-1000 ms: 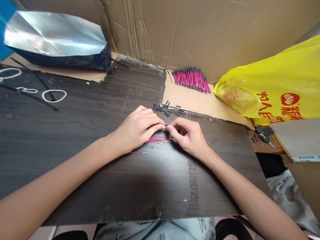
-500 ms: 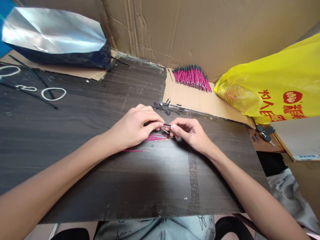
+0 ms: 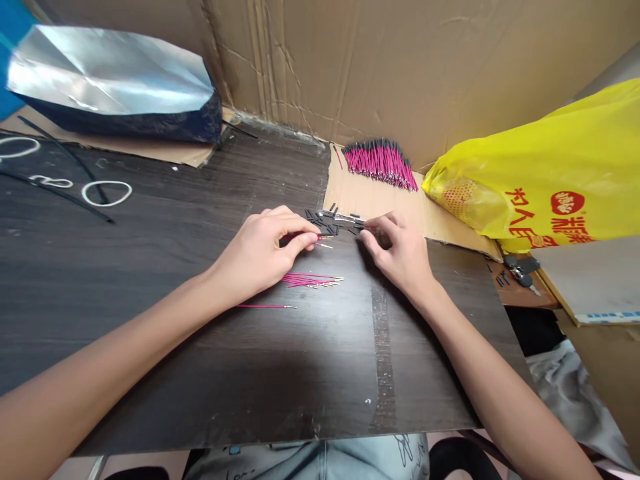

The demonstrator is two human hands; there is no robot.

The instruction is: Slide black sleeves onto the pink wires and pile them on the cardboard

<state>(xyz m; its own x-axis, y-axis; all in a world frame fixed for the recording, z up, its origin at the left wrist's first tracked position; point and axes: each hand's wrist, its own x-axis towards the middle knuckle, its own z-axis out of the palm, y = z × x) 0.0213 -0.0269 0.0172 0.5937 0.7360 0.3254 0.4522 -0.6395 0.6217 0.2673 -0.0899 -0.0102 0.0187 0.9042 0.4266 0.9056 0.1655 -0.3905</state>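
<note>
Your left hand (image 3: 260, 250) pinches one pink wire (image 3: 320, 241) between thumb and forefinger. Your right hand (image 3: 400, 250) has its fingertips closed together on the small black sleeves (image 3: 327, 220), just beyond. More pink wires (image 3: 310, 280) lie near. The yellow bag (image 3: 540, 180) at far right carries red Chinese writing.

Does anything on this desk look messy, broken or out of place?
Mostly small things. One pink wire lies apart from the loose pink wires by the left hand. Short black tubes are scattered near the right hand. The cardboard wall is creased and torn. Nothing looks spilled.
</note>
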